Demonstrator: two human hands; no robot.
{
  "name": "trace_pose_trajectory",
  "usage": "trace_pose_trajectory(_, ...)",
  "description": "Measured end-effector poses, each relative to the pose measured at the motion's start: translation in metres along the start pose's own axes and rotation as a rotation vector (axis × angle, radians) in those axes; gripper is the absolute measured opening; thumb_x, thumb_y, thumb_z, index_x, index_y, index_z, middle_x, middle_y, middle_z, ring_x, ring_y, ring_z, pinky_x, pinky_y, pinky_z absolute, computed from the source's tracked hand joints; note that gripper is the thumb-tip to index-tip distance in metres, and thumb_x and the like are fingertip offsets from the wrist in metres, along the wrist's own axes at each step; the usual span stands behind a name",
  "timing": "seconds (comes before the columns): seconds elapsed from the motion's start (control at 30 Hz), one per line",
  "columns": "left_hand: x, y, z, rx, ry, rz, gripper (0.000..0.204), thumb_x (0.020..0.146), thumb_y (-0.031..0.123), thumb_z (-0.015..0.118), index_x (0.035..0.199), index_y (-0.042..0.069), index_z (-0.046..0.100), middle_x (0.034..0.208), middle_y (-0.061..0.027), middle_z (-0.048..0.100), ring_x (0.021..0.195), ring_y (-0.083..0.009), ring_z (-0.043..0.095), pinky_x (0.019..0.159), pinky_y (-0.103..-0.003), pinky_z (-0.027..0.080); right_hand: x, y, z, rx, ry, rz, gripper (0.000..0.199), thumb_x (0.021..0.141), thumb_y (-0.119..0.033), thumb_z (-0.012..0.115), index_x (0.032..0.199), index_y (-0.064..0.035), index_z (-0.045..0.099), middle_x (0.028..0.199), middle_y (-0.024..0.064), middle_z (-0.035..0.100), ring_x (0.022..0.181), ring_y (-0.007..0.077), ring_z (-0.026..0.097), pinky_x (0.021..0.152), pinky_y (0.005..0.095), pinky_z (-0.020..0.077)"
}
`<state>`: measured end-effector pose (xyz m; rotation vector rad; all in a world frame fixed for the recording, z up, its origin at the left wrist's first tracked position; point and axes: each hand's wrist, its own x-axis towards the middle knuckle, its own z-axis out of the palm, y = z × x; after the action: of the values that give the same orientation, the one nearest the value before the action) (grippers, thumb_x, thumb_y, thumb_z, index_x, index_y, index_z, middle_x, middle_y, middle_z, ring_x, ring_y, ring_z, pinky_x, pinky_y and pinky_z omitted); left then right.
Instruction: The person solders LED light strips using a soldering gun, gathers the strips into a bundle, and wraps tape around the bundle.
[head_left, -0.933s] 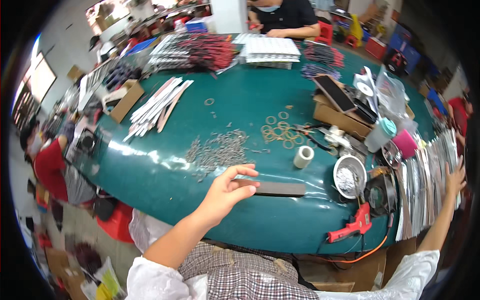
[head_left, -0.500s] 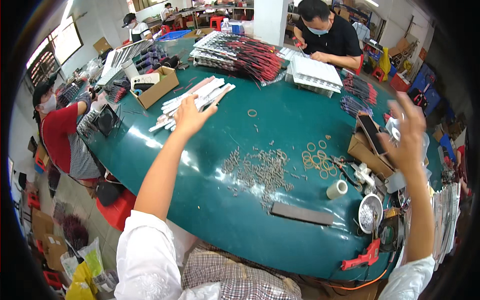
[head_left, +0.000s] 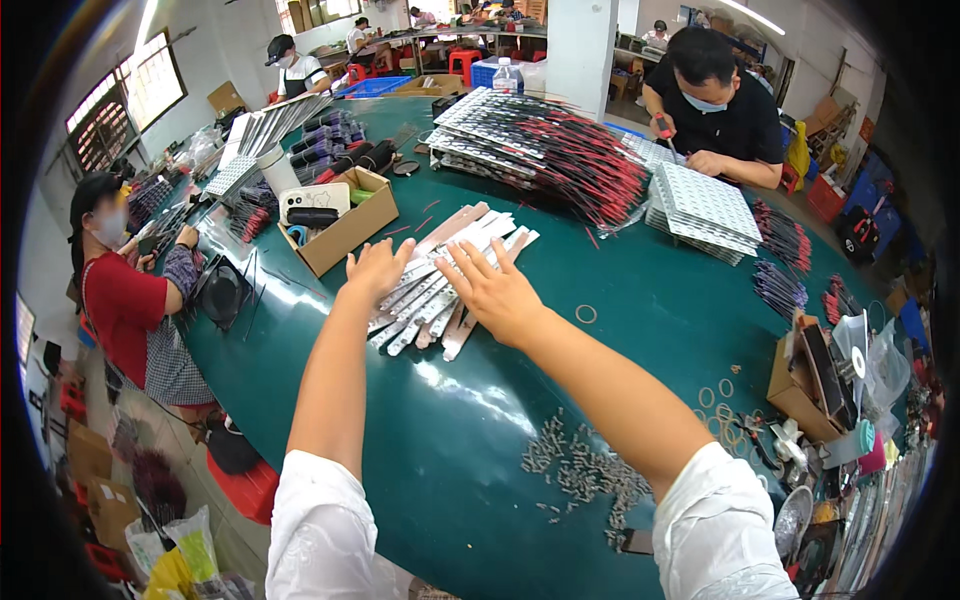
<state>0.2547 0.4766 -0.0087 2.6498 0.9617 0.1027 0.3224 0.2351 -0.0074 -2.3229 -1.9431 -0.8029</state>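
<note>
A loose pile of long, flat white and pale pinkish strips point(head_left: 425, 305) lies on the green table, fanned out at uneven angles. At its left edge is my left hand point(head_left: 376, 272), fingers stretched out and touching or very close to the strips. My right hand point(head_left: 498, 298) rests over the right part of the pile with its fingers spread. Neither hand grips anything. Part of the pile is hidden under the right hand. Nearer to me, beside my right forearm, small grey metal pieces point(head_left: 585, 470) are scattered.
A cardboard box point(head_left: 345, 240) with odds and ends stands left of the pile. Beyond lie stacked white panels with red and black wires point(head_left: 540, 150). Rubber bands point(head_left: 725, 410) and another carton point(head_left: 795, 395) are at right. A co-worker point(head_left: 715, 120) sits across, another point(head_left: 120, 290) at left.
My right hand has come in from the far right onto the strips. The left hand has moved to the pile's left edge. The whole view has turned, shifting the table things rightward.
</note>
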Motion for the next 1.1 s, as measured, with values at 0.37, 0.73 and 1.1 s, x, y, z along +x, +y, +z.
trace_pose_trajectory(0.37, -0.034, -0.016, 0.033, 0.105, 0.176, 0.336, 0.042, 0.097, 0.041, 0.052, 0.122, 0.009, 0.062, 0.126, -0.0135, 0.056, 0.117, -0.0353, 0.051, 0.096, -0.049, 0.045, 0.064, -0.008, 0.034, 0.102, -0.394, -0.088, 0.120, 0.056, -0.013, 0.086, 0.155, -0.0012, 0.020, 0.159, 0.0157, 0.031, 0.149, 0.0262, 0.028, 0.120, 0.0537, 0.0218)
trace_pose_trajectory(0.73, -0.207, -0.069, -0.007, -0.074, -0.103, 0.402, 0.043, 0.092, 0.038, 0.059, 0.112, 0.000, 0.066, 0.110, -0.0171, 0.058, 0.104, -0.0356, 0.056, 0.089, -0.044, 0.048, 0.011, -0.107, -0.053, 0.360, -0.396, -0.404, 0.096, 0.064, -0.012, 0.073, 0.148, 0.0075, 0.031, 0.139, 0.0192, 0.050, 0.128, 0.0305, 0.047, 0.111, 0.0413, 0.0329)
trace_pose_trajectory(1.1, -0.340, -0.158, -0.030, -1.123, -0.260, 0.056, 0.037, 0.099, 0.022, 0.061, 0.128, 0.000, 0.058, 0.117, -0.0122, 0.067, 0.103, -0.0193, 0.066, 0.089, -0.033, 0.053, -0.025, -0.195, -0.086, 0.493, -0.179, -0.553, 0.080, 0.068, -0.013, 0.070, 0.141, 0.0043, 0.045, 0.118, 0.0158, 0.058, 0.107, 0.0298, 0.056, 0.094, 0.0366, 0.0430)
